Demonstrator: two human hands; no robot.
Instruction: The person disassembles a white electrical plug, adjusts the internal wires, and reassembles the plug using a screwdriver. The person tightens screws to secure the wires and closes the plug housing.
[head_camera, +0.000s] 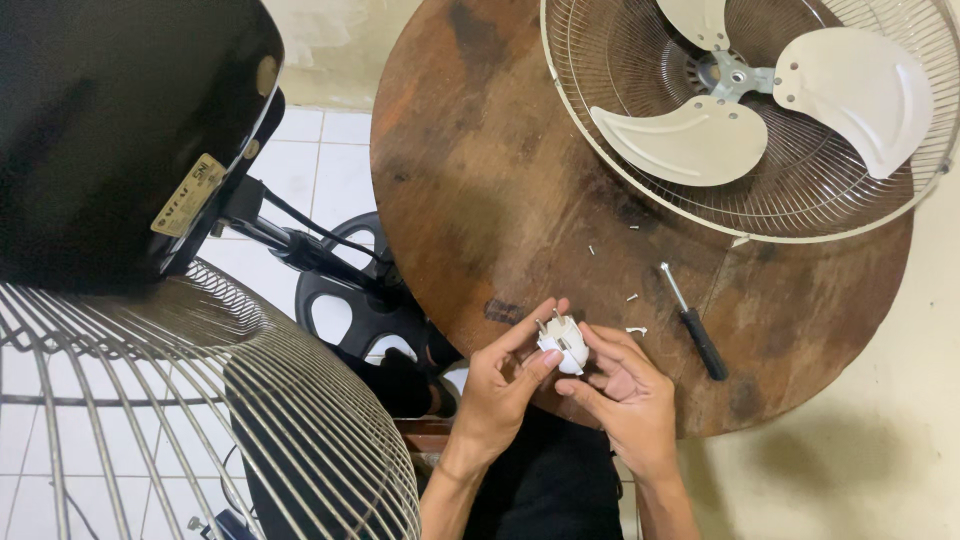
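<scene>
White plastic is what I am gripping: a small electrical plug (561, 343) with metal pins sticking up, held above the near edge of the round wooden counter (480, 190). My left hand (503, 385) is closed on the plug from the left, thumb along its top and fingertips under its lower side. My right hand (628, 388) meets it from the right, fingertips pinched against the plug body, so both hands are clamped on the same piece.

Just beyond my right hand a screwdriver (692, 322) with a black handle and a bare metal shaft lies on the counter, shaft pointing away from me. Between it and the plug I see a few small white bits (634, 313) scattered on the wood; I cannot tell whether they are screws or scraps of plastic. Further back on the right, a cream wire fan guard (600, 130) rests on the counter and overhangs its far edge, with three cream blades (690, 140) on a metal hub inside it.

To my left, off the counter, a second wire grille (200, 400) fills the lower corner, with a black motor housing (110, 130) above it and a black cable trailing towards a black fan base (355, 300) on the white tiled floor (320, 170). My dark trousers show below my wrists.
</scene>
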